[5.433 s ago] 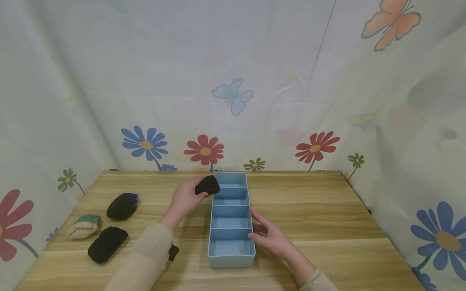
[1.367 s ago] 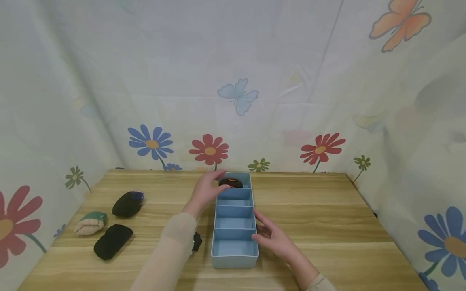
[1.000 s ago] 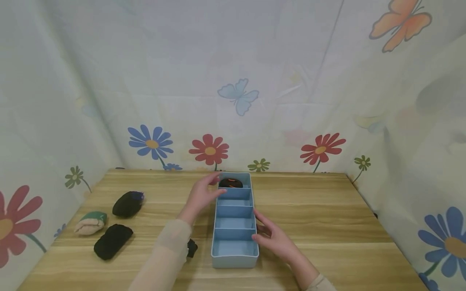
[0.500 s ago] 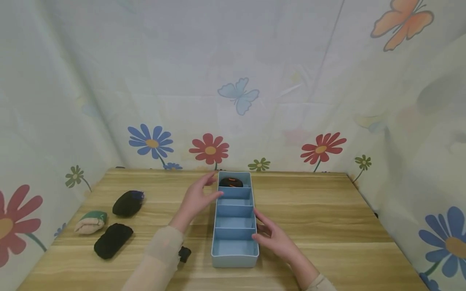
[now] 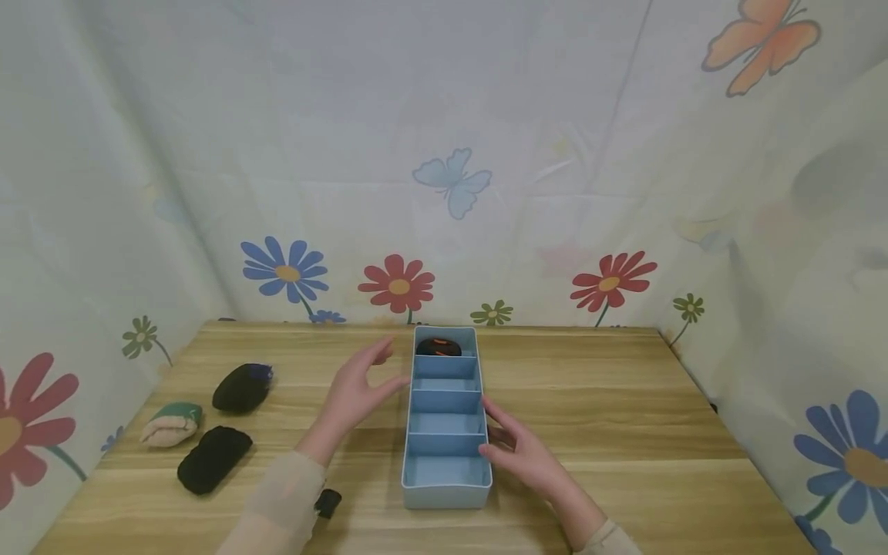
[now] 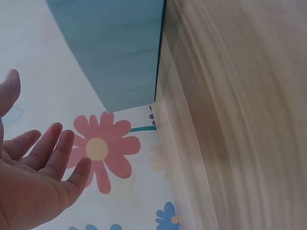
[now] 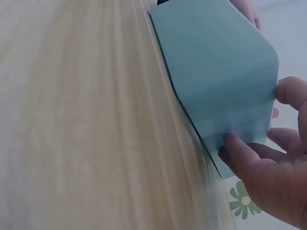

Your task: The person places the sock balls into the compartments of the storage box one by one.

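A long light-blue box (image 5: 446,498) with several compartments stands on the table. In its far compartment lies a dark bundle with orange marks (image 5: 438,348), which looks like a rolled sock. My left hand (image 5: 354,393) hovers just left of the box with nothing in it, thumb and fingers spread apart. In the left wrist view the same hand (image 6: 36,187) shows its bare palm and loosely bent fingers. My right hand (image 5: 523,455) rests its fingertips and thumb against the box's right side. The right wrist view shows those fingers (image 7: 244,155) touching the box wall.
On the left of the table (image 5: 590,401) lie a black bundle with a purple patch (image 5: 241,388), a beige and green bundle (image 5: 171,425) and a plain black bundle (image 5: 214,459). A small black item (image 5: 328,503) shows beside my left sleeve. Flowered cloth (image 5: 333,154) hangs behind.
The dark bundle, in my left hand at first, now lies in the far compartment. My left hand has let go and drawn back left and nearer. My right hand stays at the box.
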`<state>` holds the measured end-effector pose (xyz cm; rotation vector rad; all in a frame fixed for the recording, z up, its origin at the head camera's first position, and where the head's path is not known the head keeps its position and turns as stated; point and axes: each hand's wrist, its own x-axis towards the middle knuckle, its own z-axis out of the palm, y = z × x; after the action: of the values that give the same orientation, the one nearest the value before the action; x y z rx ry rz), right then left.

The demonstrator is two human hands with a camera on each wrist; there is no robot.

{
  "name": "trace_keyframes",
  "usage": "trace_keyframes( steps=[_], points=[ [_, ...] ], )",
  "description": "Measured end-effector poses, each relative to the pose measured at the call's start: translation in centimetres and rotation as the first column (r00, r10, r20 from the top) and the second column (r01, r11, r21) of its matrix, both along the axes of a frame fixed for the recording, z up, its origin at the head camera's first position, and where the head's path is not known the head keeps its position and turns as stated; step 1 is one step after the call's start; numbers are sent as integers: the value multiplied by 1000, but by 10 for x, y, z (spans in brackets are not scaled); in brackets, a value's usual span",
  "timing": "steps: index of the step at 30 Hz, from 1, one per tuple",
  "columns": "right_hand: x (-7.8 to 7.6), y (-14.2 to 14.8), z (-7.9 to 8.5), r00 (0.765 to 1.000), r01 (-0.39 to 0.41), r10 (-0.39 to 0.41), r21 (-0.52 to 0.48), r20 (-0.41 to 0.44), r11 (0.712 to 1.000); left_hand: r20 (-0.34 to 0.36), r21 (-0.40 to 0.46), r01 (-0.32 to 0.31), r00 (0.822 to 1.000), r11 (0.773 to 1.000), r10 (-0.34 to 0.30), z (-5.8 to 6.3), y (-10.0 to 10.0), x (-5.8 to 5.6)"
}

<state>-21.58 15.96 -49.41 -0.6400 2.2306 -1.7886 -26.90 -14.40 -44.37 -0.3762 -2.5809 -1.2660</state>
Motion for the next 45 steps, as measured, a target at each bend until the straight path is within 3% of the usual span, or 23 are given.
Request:
trace_keyframes(
  steps=[22, 28, 32, 39, 45],
  points=[
    [-1, 0, 0, 1000, 3, -3, 7, 4, 1000, 6, -86, -75, 997, 994, 76, -18, -36, 33],
    [-1, 0, 0, 1000, 12, -12, 13, 2, 1000, -59, -82, -101, 994, 992, 96, -20, -58, 44],
    [-2, 0, -2, 1000, 13, -14, 9, 5, 1000, -67, -66, -116, 992, 991, 111, -17, -77, 53],
    [-2, 1, -1, 1000, 11, -11, 13, 4, 1000, -119, -140, -182, 979, 973, 166, -12, -106, 66],
    [-1, 0, 0, 1000, 9, -9, 16, 3, 1000, -79, -157, -222, 974, 962, 212, -12, -126, 76]
  ],
)
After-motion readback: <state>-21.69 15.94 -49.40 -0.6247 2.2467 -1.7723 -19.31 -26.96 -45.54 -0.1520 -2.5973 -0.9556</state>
